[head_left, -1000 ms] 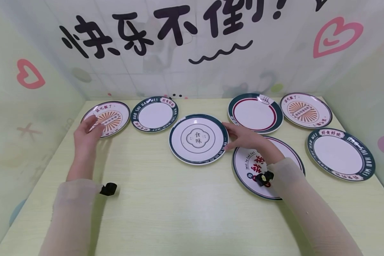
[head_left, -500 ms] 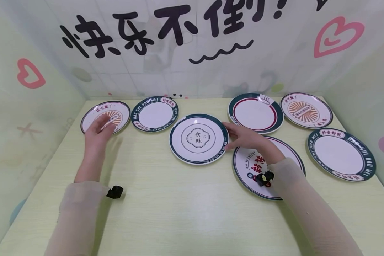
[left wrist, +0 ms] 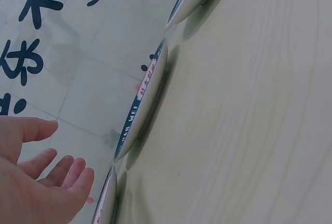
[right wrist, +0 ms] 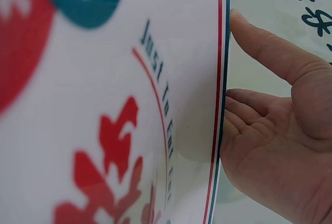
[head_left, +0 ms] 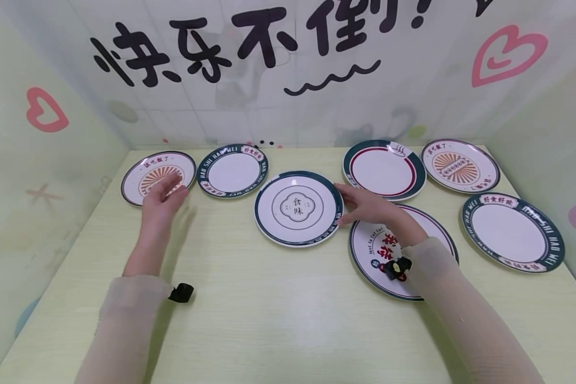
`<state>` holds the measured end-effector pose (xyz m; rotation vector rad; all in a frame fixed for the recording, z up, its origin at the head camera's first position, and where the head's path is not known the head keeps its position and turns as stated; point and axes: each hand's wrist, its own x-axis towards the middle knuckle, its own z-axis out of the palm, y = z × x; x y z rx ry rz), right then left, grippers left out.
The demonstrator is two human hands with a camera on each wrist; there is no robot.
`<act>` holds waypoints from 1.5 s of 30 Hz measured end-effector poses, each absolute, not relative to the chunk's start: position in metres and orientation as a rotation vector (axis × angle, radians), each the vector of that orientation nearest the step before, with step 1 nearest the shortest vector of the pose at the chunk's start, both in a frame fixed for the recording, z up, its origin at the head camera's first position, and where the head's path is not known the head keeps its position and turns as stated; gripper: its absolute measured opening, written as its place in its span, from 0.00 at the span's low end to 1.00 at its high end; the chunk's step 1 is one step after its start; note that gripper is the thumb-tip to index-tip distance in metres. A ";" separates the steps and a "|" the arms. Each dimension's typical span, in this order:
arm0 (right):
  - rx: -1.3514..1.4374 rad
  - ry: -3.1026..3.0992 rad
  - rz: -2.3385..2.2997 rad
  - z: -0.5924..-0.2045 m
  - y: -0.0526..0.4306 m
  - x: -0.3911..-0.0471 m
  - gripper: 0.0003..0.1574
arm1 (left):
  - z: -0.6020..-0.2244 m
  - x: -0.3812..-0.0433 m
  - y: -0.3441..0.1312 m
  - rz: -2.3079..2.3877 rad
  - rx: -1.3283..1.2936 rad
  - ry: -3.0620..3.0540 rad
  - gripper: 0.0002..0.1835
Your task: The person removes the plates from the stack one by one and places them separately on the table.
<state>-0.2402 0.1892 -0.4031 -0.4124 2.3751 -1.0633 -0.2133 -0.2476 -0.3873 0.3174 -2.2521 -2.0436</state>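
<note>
My left hand (head_left: pixel 160 205) hovers with relaxed, spread fingers over the near edge of a white plate with an orange sunburst (head_left: pixel 136 178) at the back left. In the left wrist view nothing lies in the left hand (left wrist: pixel 46 182). At the centre sits a white plate with a dark green rim and black characters (head_left: pixel 297 208). My right hand (head_left: pixel 372 205) reaches its right rim, thumb and fingertips right at the edge. Under the right forearm lies a larger plate with red characters (head_left: pixel 365 256), partly hidden. In the right wrist view that plate fills the foreground beside the spread hand.
A green-rimmed plate (head_left: pixel 232 172) stands at the back, left of centre. Towards the right are a red-ringed plate (head_left: pixel 384 170), another sunburst plate (head_left: pixel 461 166) and a green-rimmed plate (head_left: pixel 511 232). Printed walls enclose the pale table (head_left: pixel 264 309) at the back and sides.
My left hand has drifted right and slightly towards me, across the back-left sunburst plate, uncovering more of its left side. The right hand and the plates stay put.
</note>
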 end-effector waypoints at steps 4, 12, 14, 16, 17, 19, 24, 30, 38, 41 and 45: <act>-0.407 2.369 -1.071 -0.402 0.190 -0.240 0.61 | -0.388 -0.213 -0.241 -2.056 0.316 -2.274 0.33; -0.403 2.374 -1.066 -0.403 0.190 -0.240 0.60 | -0.390 -0.212 -0.233 -2.047 0.291 -2.326 0.33; -0.401 2.374 -1.066 -0.404 0.190 -0.240 0.61 | -0.390 -0.212 -0.231 -2.041 0.285 -2.347 0.33; -0.404 2.374 -1.065 -0.404 0.190 -0.241 0.60 | -0.390 -0.211 -0.229 -2.054 0.287 -2.351 0.33; -0.405 2.374 -1.066 -0.404 0.190 -0.241 0.60 | -0.390 -0.211 -0.227 -2.063 0.288 -2.352 0.33; -0.403 2.374 -1.068 -0.403 0.189 -0.241 0.60 | -0.390 -0.210 -0.225 -2.089 0.283 -2.345 0.33; -0.406 2.373 -1.066 -0.404 0.189 -0.241 0.60 | -0.390 -0.209 -0.219 -2.109 0.234 -2.353 0.33; -0.403 2.374 -1.067 -0.401 0.189 -0.239 0.60 | -0.392 -0.209 -0.211 -2.099 0.212 -2.393 0.32; -0.402 2.373 -1.071 -0.401 0.189 -0.238 0.60 | -0.396 -0.208 -0.199 -2.056 0.169 -2.466 0.30; -0.403 2.371 -1.077 -0.400 0.189 -0.238 0.60 | -0.397 -0.207 -0.195 -2.016 0.142 -2.521 0.30; -0.402 2.372 -1.075 -0.400 0.189 -0.238 0.60 | -0.400 -0.207 -0.190 -1.997 0.124 -2.573 0.29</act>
